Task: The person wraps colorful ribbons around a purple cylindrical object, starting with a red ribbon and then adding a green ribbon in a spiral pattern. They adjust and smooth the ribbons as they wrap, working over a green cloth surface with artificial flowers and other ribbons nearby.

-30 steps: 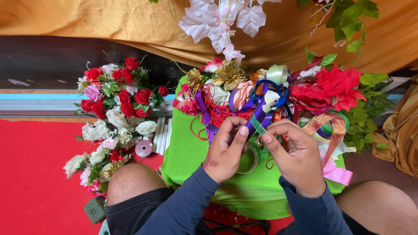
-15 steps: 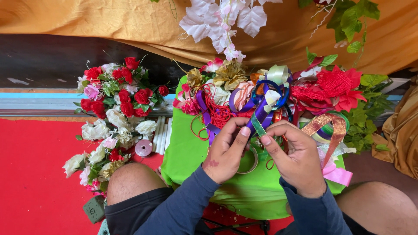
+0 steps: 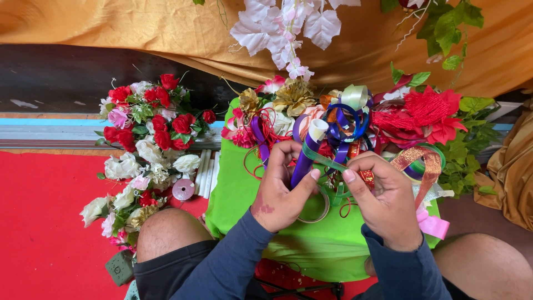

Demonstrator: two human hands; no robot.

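Left hand (image 3: 280, 191): gripping a purple ribbon (image 3: 302, 164), fingers curled tight.
Right hand (image 3: 383, 197): pinching a green ribbon strip (image 3: 327, 161) over the green-covered table (image 3: 233, 189).

The left hand (image 3: 280, 191) has lifted a touch and its fingers now curl over the purple ribbon (image 3: 302, 161). The green ribbon (image 3: 327, 162) now runs taut from the left hand's side to the right hand (image 3: 383, 203), pinched between thumb and forefinger.
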